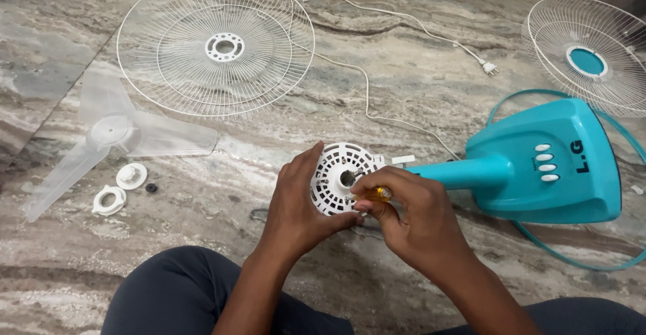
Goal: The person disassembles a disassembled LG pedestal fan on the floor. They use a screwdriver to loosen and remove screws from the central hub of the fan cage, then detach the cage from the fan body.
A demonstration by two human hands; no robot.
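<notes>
- The teal fan body (538, 163) blocks the floor right of the white motor housing (340, 177).
- To its left, bare stone floor (222, 180) lies open up to the clear fan blade (111, 136) and small plastic nuts (121, 187).
- Behind, a white cord (367, 99) crosses before the wire grille (215, 46).

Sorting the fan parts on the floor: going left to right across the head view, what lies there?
Clear three-blade fan propeller → white wire guard grille → white round vented motor housing held by both hands → turquoise fan base → second white grille with turquoise centre.
</notes>
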